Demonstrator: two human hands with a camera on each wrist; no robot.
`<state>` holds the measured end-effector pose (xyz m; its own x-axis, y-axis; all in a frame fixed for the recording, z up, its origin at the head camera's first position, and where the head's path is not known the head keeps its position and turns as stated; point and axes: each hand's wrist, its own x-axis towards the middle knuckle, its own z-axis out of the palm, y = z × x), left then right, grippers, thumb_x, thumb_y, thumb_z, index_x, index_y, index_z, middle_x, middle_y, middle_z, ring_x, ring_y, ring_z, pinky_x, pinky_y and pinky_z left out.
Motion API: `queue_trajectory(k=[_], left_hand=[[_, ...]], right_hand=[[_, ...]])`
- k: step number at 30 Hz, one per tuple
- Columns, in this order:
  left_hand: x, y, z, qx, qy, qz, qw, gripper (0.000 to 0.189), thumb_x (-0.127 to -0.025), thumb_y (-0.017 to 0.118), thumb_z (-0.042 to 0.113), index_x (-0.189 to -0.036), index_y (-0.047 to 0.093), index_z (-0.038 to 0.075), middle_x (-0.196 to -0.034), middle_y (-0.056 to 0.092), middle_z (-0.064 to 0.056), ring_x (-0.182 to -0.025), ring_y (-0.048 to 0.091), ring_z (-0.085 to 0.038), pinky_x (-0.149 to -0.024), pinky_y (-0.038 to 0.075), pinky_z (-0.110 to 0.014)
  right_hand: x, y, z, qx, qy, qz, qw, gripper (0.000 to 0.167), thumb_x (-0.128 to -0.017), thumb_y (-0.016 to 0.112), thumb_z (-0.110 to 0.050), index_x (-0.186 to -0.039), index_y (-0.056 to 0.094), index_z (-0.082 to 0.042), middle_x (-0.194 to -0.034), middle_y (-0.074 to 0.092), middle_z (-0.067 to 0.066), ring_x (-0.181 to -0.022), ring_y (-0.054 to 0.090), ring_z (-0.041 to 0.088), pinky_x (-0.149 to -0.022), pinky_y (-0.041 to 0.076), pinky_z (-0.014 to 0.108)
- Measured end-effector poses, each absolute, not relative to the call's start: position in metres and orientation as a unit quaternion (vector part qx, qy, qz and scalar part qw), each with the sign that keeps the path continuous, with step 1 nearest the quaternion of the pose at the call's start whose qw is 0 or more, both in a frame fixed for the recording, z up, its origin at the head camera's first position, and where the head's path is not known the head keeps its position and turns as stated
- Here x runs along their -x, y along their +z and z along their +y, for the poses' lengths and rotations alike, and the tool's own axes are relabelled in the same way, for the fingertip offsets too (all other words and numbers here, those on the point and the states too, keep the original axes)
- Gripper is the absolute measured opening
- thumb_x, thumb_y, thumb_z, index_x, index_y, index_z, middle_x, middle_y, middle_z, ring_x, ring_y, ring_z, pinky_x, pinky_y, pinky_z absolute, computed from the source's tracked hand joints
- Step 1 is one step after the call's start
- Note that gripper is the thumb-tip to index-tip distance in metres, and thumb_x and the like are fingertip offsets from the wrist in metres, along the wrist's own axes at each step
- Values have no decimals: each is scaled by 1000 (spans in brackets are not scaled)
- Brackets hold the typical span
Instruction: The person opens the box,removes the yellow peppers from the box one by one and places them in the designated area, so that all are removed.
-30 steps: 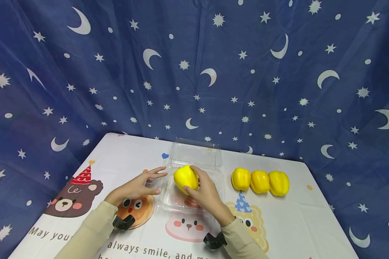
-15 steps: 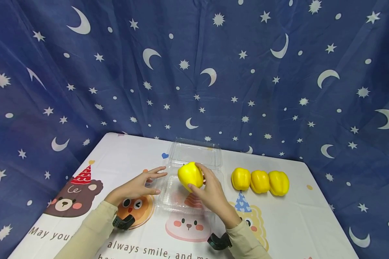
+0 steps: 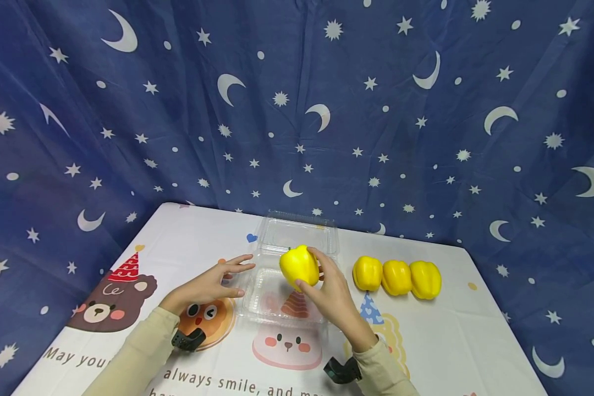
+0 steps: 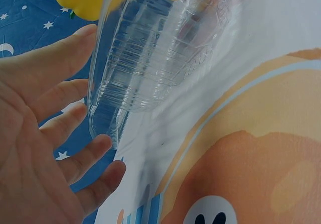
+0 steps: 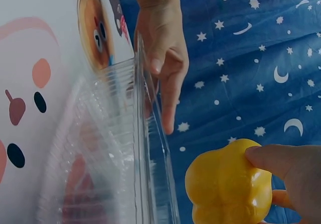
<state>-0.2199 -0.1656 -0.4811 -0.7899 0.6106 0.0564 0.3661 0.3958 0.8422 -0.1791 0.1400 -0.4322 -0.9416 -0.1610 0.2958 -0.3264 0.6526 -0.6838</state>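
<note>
My right hand (image 3: 335, 297) grips a glossy yellow bell pepper (image 3: 297, 267) between thumb and fingers. The pepper is held over a clear plastic clamshell container (image 3: 269, 308), whose lid (image 3: 299, 235) lies folded back on the far side. In the right wrist view, the bell pepper (image 5: 225, 186) sits apart from the container's rim (image 5: 143, 138). Fingers spread, my left hand (image 3: 208, 286) is at the container's left side and holds nothing. The left wrist view has its fingertips close to the container wall (image 4: 145, 58); whether they touch cannot be told.
Three more yellow bell peppers, left (image 3: 368, 273), middle (image 3: 396, 278) and right (image 3: 425, 280), stand in a row right of the container. A white cartoon-print cloth (image 3: 450, 341) covers the table. Behind it hangs a blue star-and-moon curtain (image 3: 297, 110).
My right hand has moved right and slightly up in the head view, carrying the bell pepper. The left hand, the container and the row of peppers have stayed put.
</note>
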Motion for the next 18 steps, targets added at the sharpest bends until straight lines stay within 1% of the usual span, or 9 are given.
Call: queue_trajectory(k=[6,9,14,18], left_hand=[[220,-481,-166,-295,461,827,131,66,-91,72,15,-150,46,0,-167,25,-18,-152,24,-49,-114,34,-71],[220,-481,-166,-297,459,827,128,67,-91,73,17,-150,46,0,-167,25,-19,-152,23,-50,-113,34,-71],[221,-483,-168,-307,461,824,124,69,-91,73,19,-150,45,-3,-166,25,-22,-151,22,-52,-112,34,-73],[222,-485,-168,-312,465,819,125,69,-91,74,20,-150,44,-3,-166,24,-23,-151,22,-52,-111,33,-74]], right_hand=[[179,-430,148,-127,397,-903,108,73,-82,83,-18,-147,50,-15,-142,59,12,-102,63,25,-88,59,46],[179,-430,152,-121,400,-902,108,73,-83,83,-19,-148,49,-15,-142,59,13,-102,62,26,-89,58,47],[178,-431,159,-112,399,-903,114,73,-84,83,-19,-148,49,-14,-141,59,14,-102,62,25,-88,58,44],[178,-431,165,-102,403,-902,116,73,-83,83,-17,-148,49,-15,-141,59,14,-102,62,26,-88,58,47]])
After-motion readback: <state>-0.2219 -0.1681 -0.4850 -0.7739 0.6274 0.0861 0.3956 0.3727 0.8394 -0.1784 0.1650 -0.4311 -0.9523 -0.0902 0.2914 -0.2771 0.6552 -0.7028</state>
